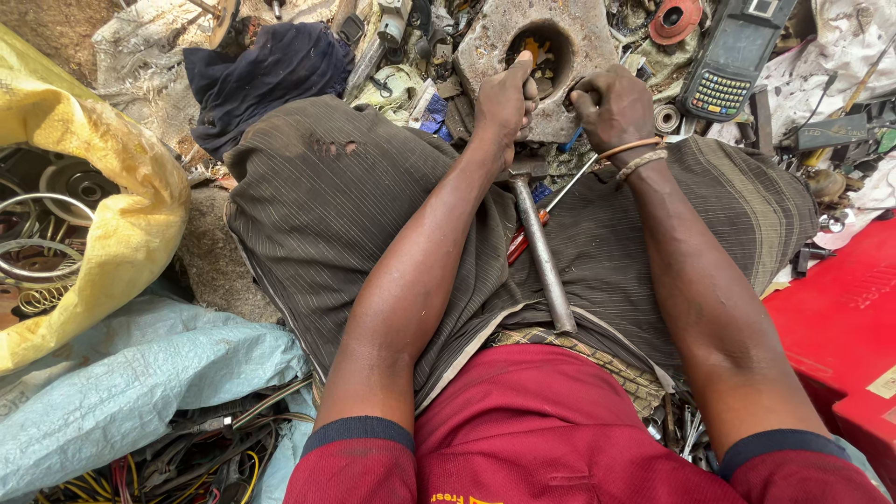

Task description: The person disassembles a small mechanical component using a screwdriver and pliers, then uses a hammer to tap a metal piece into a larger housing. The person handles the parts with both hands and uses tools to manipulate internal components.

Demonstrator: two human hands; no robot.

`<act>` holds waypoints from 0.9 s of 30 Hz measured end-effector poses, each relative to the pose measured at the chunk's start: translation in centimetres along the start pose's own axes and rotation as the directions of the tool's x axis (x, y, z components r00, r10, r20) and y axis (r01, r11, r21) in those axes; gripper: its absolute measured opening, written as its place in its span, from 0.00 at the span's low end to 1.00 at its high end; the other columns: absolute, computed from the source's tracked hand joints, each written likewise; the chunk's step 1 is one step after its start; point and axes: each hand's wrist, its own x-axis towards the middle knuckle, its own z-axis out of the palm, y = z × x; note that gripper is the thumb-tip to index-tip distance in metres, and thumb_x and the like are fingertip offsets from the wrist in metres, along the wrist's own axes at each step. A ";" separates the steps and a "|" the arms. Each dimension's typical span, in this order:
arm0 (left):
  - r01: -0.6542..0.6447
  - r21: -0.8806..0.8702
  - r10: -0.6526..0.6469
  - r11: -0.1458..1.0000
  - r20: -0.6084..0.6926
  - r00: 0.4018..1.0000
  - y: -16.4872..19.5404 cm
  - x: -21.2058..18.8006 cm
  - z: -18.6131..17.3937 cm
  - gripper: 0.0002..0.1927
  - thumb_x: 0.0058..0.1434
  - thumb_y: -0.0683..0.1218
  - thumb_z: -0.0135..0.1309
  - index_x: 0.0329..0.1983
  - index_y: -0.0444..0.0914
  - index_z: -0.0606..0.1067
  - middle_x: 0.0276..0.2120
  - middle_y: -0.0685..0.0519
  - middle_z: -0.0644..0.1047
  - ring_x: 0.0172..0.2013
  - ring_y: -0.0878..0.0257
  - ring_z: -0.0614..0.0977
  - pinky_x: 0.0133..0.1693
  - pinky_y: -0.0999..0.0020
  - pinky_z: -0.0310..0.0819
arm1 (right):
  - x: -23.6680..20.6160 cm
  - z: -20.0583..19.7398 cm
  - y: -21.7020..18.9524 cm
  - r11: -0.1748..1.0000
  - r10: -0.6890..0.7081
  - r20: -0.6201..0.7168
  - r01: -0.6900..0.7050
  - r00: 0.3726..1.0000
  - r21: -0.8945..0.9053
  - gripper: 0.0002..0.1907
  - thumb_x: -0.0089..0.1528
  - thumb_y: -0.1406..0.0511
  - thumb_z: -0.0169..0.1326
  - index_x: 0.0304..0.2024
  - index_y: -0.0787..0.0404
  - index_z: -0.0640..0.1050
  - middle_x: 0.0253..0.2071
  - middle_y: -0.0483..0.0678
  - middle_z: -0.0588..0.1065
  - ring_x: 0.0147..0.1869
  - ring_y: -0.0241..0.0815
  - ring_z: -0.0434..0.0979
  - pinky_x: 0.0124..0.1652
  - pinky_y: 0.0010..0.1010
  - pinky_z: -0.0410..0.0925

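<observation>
Bottom centre of frame I see a dark red shirt (532,429) with navy cuffs, and above it a brown striped cloth wrap (355,215) stretched across the lap. A grey metal hammer (541,252) lies on the wrap, handle pointing down toward the waist, head up near the hands; a red-handled screwdriver (520,245) lies just beside it, crossing under the handle.

Lower left: pale blue woven plastic sack (131,373), with a tangle of coloured wires (187,462) below it. Mid left: yellow plastic bag (103,196), open, holding metal rings and springs. Right edge: red plastic crate (840,327) with a small tan sticker at its lower right corner.

Upper centre: left hand (504,98) has its fingers curled shut around a small piece I cannot identify, held at the rim of the round hole in a grey stone block (569,42). Right hand (614,107) rests on the block's lower right edge, fingers curled together; whether it grips anything I cannot tell. Corded bracelets (639,157) sit on that wrist.

Upper right: black handheld scanner with coloured keypad (733,61). Upper left: dark navy cloth (266,70).
</observation>
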 end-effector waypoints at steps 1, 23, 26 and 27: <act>-0.005 0.012 0.004 1.000 0.004 1.000 0.1 -0.1 0.1 0.24 0.70 0.60 0.46 0.21 0.43 0.70 0.16 0.61 0.66 0.15 0.72 0.63 0.14 0.76 0.55 | -0.3 -0.6 -0.1 0.999 -0.007 -0.025 0.008 1.000 0.035 0.09 0.68 0.62 0.63 0.36 0.59 0.84 0.35 0.50 0.74 0.33 0.42 0.69 0.35 0.35 0.68; 0.023 -0.011 -0.023 1.000 -0.017 1.000 0.4 -0.1 0.1 0.22 0.70 0.59 0.46 0.25 0.41 0.71 0.17 0.59 0.68 0.15 0.73 0.64 0.14 0.77 0.57 | 0.2 -1.9 -1.6 0.972 0.167 0.054 -0.173 0.985 0.160 0.06 0.66 0.66 0.59 0.39 0.60 0.86 0.37 0.51 0.82 0.32 0.37 0.77 0.37 0.32 0.74; 0.019 0.068 -0.019 0.998 -0.002 1.000 0.6 -0.2 0.5 0.22 0.69 0.59 0.46 0.26 0.41 0.74 0.19 0.57 0.72 0.17 0.72 0.69 0.15 0.79 0.64 | -1.4 -3.8 -2.1 0.826 0.257 0.085 -0.264 0.963 0.498 0.05 0.67 0.66 0.59 0.41 0.60 0.84 0.39 0.48 0.82 0.34 0.34 0.78 0.35 0.31 0.75; 0.025 0.088 -0.027 0.996 0.014 1.000 0.6 -0.4 0.7 0.22 0.69 0.59 0.46 0.27 0.41 0.75 0.19 0.56 0.74 0.17 0.72 0.71 0.16 0.79 0.67 | -1.8 -4.1 -2.2 0.807 0.206 0.139 -0.249 0.969 0.535 0.04 0.66 0.66 0.61 0.43 0.59 0.84 0.39 0.49 0.82 0.35 0.33 0.78 0.37 0.30 0.75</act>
